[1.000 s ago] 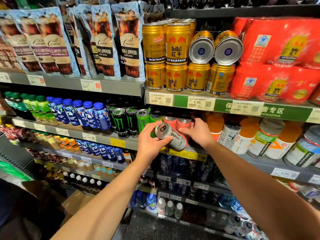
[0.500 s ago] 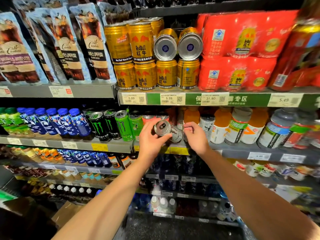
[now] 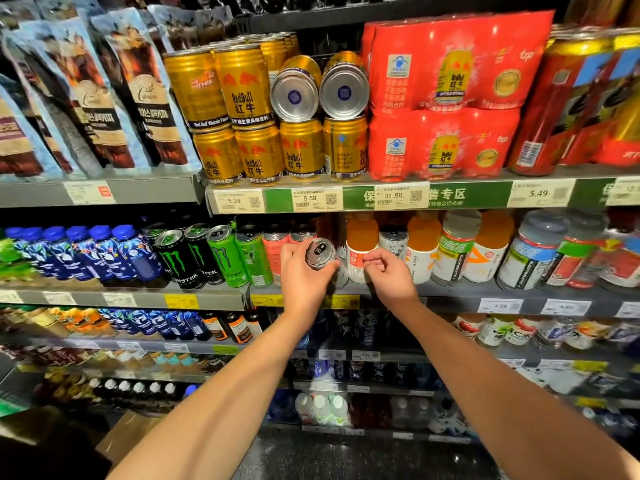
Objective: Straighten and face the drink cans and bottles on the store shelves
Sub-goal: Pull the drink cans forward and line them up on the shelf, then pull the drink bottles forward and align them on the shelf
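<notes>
My left hand (image 3: 302, 275) grips a white-and-silver drink can (image 3: 320, 253), tilted with its top facing me, at the front of the second shelf (image 3: 446, 294). The can sits between the pink cans (image 3: 275, 247) on its left and an orange-capped bottle (image 3: 362, 249) on its right. My right hand (image 3: 389, 273) is just right of the can, fingers curled, holding nothing and off the can. Black and green Monster cans (image 3: 204, 256) stand upright further left.
Gold Red Bull cans (image 3: 242, 98) fill the shelf above, two lying on their sides (image 3: 318, 91), beside red multipacks (image 3: 450, 95). Blue bottles (image 3: 104, 251) stand at the left, sports-drink bottles (image 3: 485, 247) at the right. Lower shelves hold more bottles. A cardboard box (image 3: 128, 434) sits on the floor.
The can has moved back toward the shelf and tipped more upright in my left hand. My right hand has let go of it and drawn slightly right. The camera has shifted right.
</notes>
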Motion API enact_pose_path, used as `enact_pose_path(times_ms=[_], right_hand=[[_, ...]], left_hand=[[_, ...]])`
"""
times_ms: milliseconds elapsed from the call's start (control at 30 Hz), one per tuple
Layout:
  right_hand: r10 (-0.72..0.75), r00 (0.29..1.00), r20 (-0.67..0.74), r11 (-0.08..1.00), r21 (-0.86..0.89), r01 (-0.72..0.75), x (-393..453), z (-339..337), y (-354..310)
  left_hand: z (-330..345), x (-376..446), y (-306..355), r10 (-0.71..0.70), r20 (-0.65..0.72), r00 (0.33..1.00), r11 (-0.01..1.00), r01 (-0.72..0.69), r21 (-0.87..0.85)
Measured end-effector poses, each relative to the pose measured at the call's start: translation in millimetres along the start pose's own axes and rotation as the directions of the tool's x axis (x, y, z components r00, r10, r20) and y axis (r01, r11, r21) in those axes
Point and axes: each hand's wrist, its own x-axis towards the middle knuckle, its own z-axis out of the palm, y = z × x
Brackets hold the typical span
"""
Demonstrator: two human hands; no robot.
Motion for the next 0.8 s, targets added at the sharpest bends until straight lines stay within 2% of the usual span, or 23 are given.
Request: enact_pose_path(times_ms=[200, 367, 567, 700, 800], right_hand=[[-0.017, 1.000, 0.027, 1.000, -0.025, 0.018, 1, -3, 0], [-0.026, 1.000, 0.015, 0.999, -0.037, 0.026, -1, -7, 9], [-0.016, 0.999, 0.036, 0.999, -0.037, 0.017, -7, -10, 14], [-0.077, 0.996, 0.051, 0.989, -0.123, 0.083, -19, -21, 10], [-0.142, 0.989, 0.032, 0.960, -0.239, 0.145, -24, -22, 2]], left_hand=[[15, 6, 6, -0.004, -0.024, 1.000, 0.998, 0.006, 0.070], [24, 8, 8, 0.012, 0.015, 1.000, 0.995, -0.013, 0.094], [27, 11, 6, 0.086, 0.050, 0.995, 0.978, -0.094, 0.187], [24, 14, 2, 0.174, 0.074, 0.982, 0.952, -0.187, 0.244], [23, 17, 1, 0.195, 0.100, 0.976, 0.952, -0.213, 0.221]])
